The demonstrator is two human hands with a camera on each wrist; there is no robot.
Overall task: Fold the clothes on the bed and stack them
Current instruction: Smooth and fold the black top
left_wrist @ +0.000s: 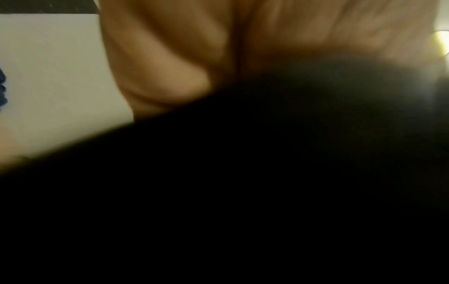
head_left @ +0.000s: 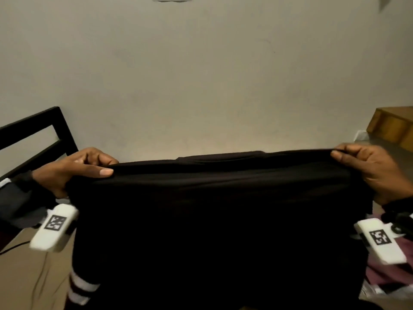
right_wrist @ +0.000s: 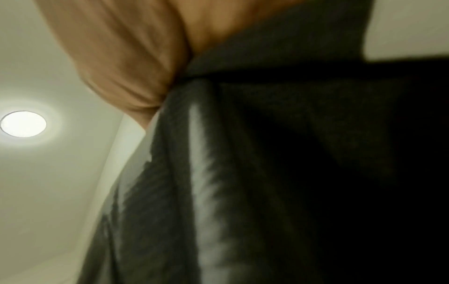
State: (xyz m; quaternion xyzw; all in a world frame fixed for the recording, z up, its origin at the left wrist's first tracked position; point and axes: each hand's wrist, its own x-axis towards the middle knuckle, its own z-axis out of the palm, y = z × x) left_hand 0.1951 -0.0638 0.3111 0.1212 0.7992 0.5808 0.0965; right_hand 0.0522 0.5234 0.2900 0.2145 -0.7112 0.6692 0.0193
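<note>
A black garment hangs stretched wide in front of me, held up in the air by its top edge. My left hand pinches the upper left corner, thumb on the near side. My right hand pinches the upper right corner with curled fingers. A sleeve cuff with white stripes dangles at the lower left. The left wrist view is filled by my palm and black cloth. The right wrist view shows my palm gripping dark folds of the garment. The bed is mostly hidden behind the cloth.
A black bed frame rail stands at the left against a plain wall. A wooden cabinet sits at the right. Maroon clothing lies at the lower right on the tan bedsheet. A ceiling light glows overhead.
</note>
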